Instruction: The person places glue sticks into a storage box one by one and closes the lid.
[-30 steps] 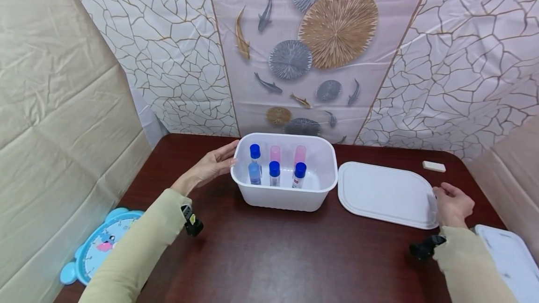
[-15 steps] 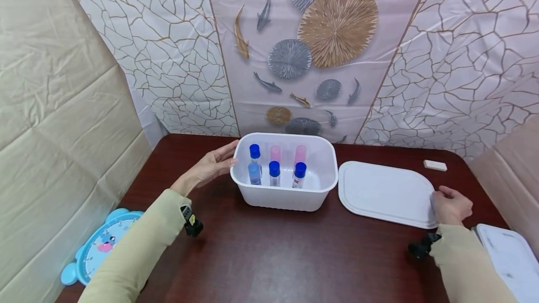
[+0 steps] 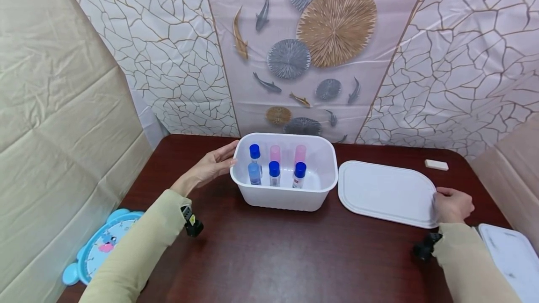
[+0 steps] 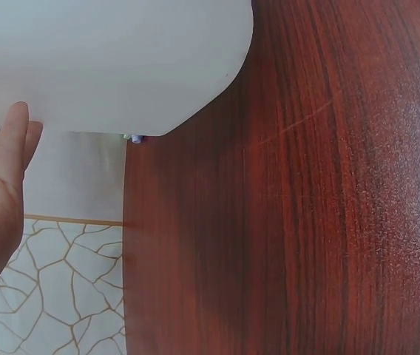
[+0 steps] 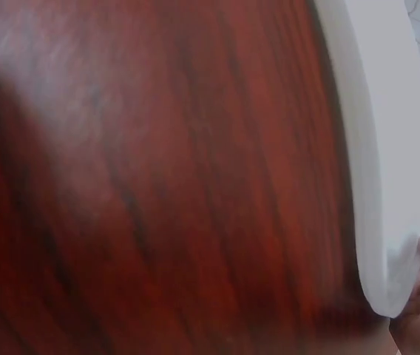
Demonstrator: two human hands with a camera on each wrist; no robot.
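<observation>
A white plastic tub (image 3: pixel 286 195) stands mid-table and holds several small bottles, some with blue caps (image 3: pixel 274 169) and some pink (image 3: pixel 300 153). My left hand (image 3: pixel 212 165) rests flat with straight fingers against the tub's left wall; the left wrist view shows those fingers (image 4: pixel 3 159) on the tub's side (image 4: pixel 114 59). To the right of the tub lies its white lid (image 3: pixel 385 192). My right hand (image 3: pixel 452 205) grips the lid's right edge, fingers curled round the rim. In the right wrist view the lid's edge (image 5: pixel 384 185) is slightly raised off the wood.
A dark wooden table (image 3: pixel 294 256) carries a small white block (image 3: pixel 436 164) at the back right, another white lid (image 3: pixel 511 258) at the front right corner, and a blue toy clock (image 3: pixel 98 247) off the left edge. Patterned sheets wall the back and sides.
My right hand closed on the lid's right edge and the lid shifted a little. The left hand and tub stayed where they were.
</observation>
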